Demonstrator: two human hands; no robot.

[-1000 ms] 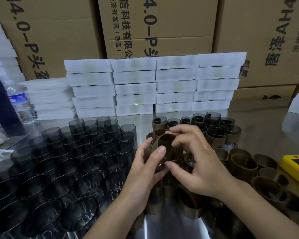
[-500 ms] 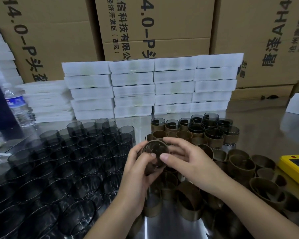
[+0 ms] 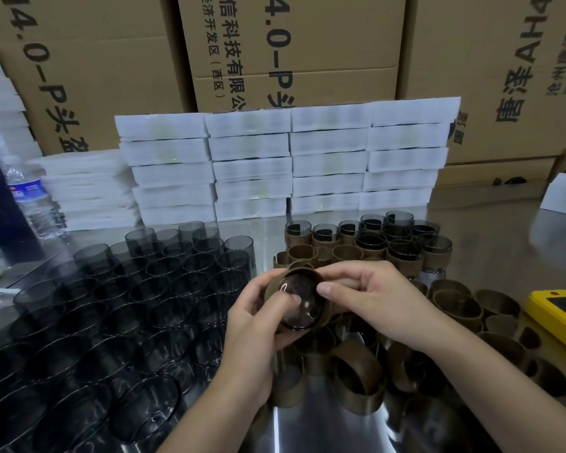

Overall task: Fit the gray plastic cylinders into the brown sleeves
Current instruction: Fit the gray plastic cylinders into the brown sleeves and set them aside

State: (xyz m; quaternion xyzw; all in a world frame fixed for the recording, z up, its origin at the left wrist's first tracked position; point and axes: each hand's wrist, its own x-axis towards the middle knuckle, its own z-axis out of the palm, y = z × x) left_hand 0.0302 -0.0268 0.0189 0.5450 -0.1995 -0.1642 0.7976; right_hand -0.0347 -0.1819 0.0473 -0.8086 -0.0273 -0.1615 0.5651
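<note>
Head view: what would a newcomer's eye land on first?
Centre frame, the left hand and right hand grip a gray cylinder with a brown sleeve around it. Left of them, a dense field of loose gray cylinders stands on the table. Behind, stacked white trays form a wall, and a yellow device lies at the right edge.

Left hand [image 3: 254,325] gripping gray cylinder [image 3: 299,302], right hand [image 3: 376,305] pinching its brown sleeve [image 3: 303,272], forearms converging.

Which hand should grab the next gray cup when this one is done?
Probably the left hand: the loose gray cylinders stand on its side, right beside it. The right hand sits over the brown sleeves, farther away. Both hold the sleeved cylinder now.
</note>
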